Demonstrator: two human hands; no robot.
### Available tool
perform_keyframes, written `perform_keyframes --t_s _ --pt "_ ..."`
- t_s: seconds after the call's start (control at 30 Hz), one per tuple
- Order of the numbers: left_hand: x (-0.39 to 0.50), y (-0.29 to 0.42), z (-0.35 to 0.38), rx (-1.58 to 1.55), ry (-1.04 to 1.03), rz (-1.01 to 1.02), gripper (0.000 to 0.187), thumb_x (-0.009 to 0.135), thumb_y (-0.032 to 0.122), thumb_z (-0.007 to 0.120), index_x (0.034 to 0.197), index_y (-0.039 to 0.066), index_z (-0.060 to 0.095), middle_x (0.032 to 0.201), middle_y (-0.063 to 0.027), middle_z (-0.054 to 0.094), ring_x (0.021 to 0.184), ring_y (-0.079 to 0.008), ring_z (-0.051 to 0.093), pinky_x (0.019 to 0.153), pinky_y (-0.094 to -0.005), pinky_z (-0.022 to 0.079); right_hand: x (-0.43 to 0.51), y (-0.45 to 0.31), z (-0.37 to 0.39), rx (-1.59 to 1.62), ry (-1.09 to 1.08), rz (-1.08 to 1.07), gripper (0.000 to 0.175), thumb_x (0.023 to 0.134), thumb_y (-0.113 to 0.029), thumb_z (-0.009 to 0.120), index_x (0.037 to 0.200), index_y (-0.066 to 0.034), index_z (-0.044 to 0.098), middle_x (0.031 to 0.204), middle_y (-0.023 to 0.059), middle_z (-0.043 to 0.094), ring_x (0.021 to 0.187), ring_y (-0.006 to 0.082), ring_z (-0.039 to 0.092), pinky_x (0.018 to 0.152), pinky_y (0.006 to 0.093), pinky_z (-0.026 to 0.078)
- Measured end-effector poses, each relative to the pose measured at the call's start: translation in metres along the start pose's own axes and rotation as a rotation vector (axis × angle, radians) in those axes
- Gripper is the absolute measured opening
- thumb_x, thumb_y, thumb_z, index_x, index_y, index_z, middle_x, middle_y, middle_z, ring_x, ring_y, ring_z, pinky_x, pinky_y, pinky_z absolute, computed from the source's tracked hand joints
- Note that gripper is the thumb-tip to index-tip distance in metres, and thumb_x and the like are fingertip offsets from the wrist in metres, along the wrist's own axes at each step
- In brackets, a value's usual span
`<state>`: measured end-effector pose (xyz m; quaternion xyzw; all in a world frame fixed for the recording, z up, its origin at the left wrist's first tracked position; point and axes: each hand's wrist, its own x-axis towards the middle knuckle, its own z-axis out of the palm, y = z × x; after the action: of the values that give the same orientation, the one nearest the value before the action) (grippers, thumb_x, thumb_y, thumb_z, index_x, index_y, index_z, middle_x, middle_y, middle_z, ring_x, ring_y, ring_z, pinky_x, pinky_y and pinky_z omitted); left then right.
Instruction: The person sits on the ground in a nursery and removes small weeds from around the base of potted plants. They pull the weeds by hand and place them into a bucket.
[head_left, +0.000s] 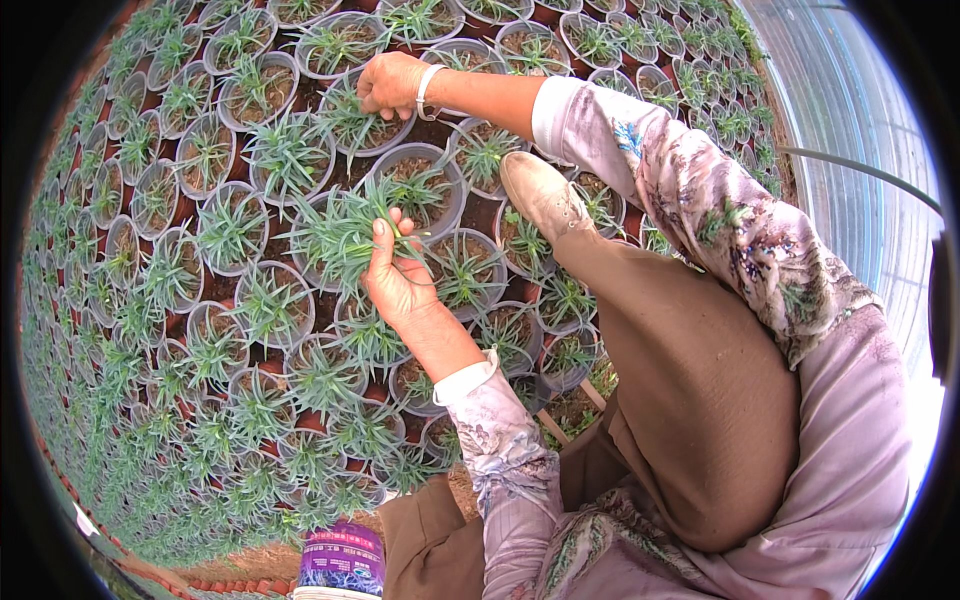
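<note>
My left hand (405, 277), palm up, holds a bunch of narrow-leaved green cuttings (364, 225) between thumb and fingers. The bunch hangs over plastic pots and covers part of one below it. Farther up, my right hand (391, 81) reaches down into a grey plastic pot (386, 142). Its fingertips are pinched at the leaves of the potted plant (349, 120), which looks like a carnation or dianthus. The fingers partly hide the exact spot they grip. Beside both hands, another pot (450, 191) holds a smaller plant in brown soil.
Rows of similar potted plants (274, 304) stand close together on all sides. My shoe (536, 187) is set among the pots. A purple printed container (341, 559) stands at the bottom. Clear plastic sheeting (847, 112) runs along the right, with a dark hose or rod (862, 159) before it.
</note>
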<state>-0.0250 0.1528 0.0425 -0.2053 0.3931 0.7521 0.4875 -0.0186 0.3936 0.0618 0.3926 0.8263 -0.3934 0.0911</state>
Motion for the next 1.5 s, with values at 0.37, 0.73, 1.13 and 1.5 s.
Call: perform_keyframes --t_s 0.37,0.73,1.13,1.5 --pt "0.001 0.0 -0.001 0.004 0.01 0.011 0.025 0.077 0.015 0.071 0.093 -0.002 0.062 0.089 -0.01 0.065 0.074 -0.0143 0.061 0.059 -0.0254 0.046 0.027 -0.01 0.003 -0.247 -0.145 0.079 0.018 0.073 -0.008 0.051 0.059 -0.0007 0.059 0.056 0.007 0.057 0.042 0.0185 0.051 0.041 0.0311 0.04" --pt "0.001 0.002 0.0 -0.025 -0.012 -0.007 0.025 0.079 0.013 0.068 0.097 -0.002 0.058 0.092 -0.0107 0.063 0.074 -0.0156 0.06 0.058 -0.0239 0.051 0.023 -0.007 -0.002 0.031 -0.065 0.218 0.022 0.078 -0.016 0.051 0.063 -0.0014 0.058 0.054 0.0057 0.055 0.038 0.0142 0.047 0.036 0.0297 0.037" --pt "0.001 0.003 -0.006 -0.017 0.005 -0.011 0.026 0.08 0.012 0.068 0.098 -0.003 0.058 0.094 -0.011 0.063 0.076 -0.0159 0.061 0.058 -0.0248 0.05 0.005 -0.006 -0.006 -0.153 -0.044 -0.099 0.015 0.071 -0.013 0.063 0.083 -0.0041 0.061 0.06 0.004 0.06 0.044 0.013 0.056 0.045 0.0281 0.046" --pt "0.001 0.001 -0.009 0.014 0.002 -0.015 0.027 0.079 0.014 0.069 0.098 -0.002 0.059 0.094 -0.0104 0.064 0.076 -0.0146 0.061 0.059 -0.0238 0.049 0.005 -0.01 0.0 -0.258 -0.064 -0.194 0.014 0.074 -0.018 0.064 0.082 -0.0067 0.064 0.058 0.0058 0.06 0.044 0.0155 0.058 0.047 0.0294 0.048"
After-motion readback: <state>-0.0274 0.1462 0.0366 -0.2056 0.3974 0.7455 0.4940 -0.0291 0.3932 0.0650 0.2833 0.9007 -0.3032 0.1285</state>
